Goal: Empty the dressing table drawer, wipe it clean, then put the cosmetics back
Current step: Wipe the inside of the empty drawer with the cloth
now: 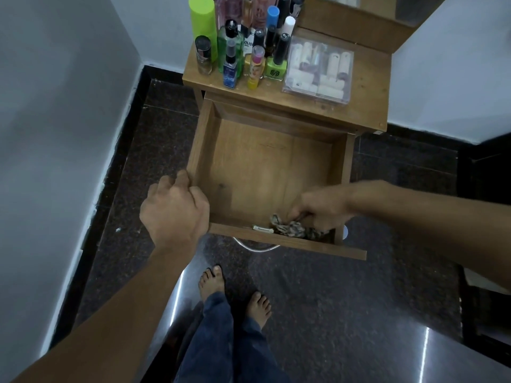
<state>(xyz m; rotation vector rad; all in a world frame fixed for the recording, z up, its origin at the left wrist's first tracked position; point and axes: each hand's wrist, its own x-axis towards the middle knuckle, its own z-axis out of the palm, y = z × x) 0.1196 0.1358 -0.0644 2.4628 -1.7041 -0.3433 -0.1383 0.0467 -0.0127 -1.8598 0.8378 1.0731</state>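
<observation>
The left hand (174,208) sits at the near left corner of the drawer (203,150), fingers curled into a loose fist with the knuckles against the top of the left wall; whether it actually grips the edge is hard to tell from above. The drawer is pulled fully out from the table (367,87) and its wooden floor is bare across the left and middle. Just inside the front wall, between the two hands, lies a small pale clip-like piece (262,229) (too small to name for sure). Right beside it, in the near right corner, is a crumpled patterned cloth (287,227), and the right hand (320,210) reaches down into the drawer from the right with its fingertips pinched on that cloth, pressing it to the floor by the front wall.

On the tabletop behind the drawer stand the cosmetics: a tall lime can (203,20) at far left, a cluster of bottles (249,51) next to it, among them a green nail polish (275,66), and at right a clear box (319,69) filled with pale tubes. Below the drawer, bare feet (235,291) stand on the dark glossy floor (359,313)
</observation>
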